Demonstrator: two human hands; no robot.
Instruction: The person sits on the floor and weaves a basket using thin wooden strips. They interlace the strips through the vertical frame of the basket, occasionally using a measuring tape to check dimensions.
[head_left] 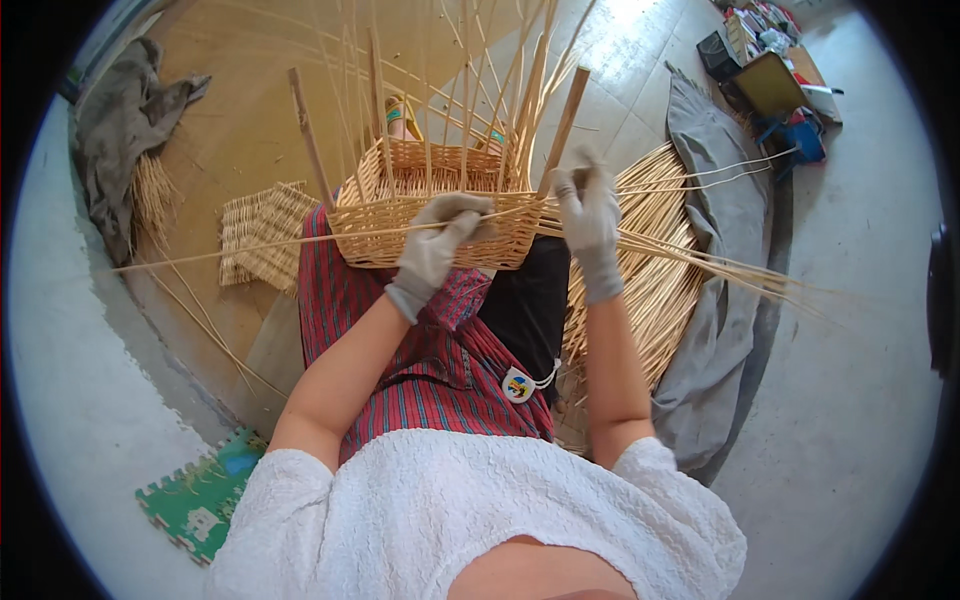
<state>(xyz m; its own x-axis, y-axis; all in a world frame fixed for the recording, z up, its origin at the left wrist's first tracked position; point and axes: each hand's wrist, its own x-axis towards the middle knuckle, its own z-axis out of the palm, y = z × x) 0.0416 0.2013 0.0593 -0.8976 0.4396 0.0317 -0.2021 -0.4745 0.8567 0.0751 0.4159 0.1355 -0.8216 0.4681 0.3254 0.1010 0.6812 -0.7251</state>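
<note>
A partly woven wicker basket [420,225] rests on my lap, its near wall turned toward me. Thick wooden stakes [566,130] rise at its corners, and thin upright rods stand between them. My left hand [437,245], in a pale work glove, is closed on a long wicker rod [270,244] that runs along the near wall and far out to the left. By the right front corner, my gloved right hand [590,215] is raised beside the stake. Its fingers are smeared by motion, so what they hold cannot be made out.
On the right lies a large bundle of wicker rods [650,290] on grey cloth [715,340]. Two flat woven panels [262,235] lie on the floor at left, near loose rods. A green foam mat [205,495] is at lower left. Boxes [770,90] stand at the far right.
</note>
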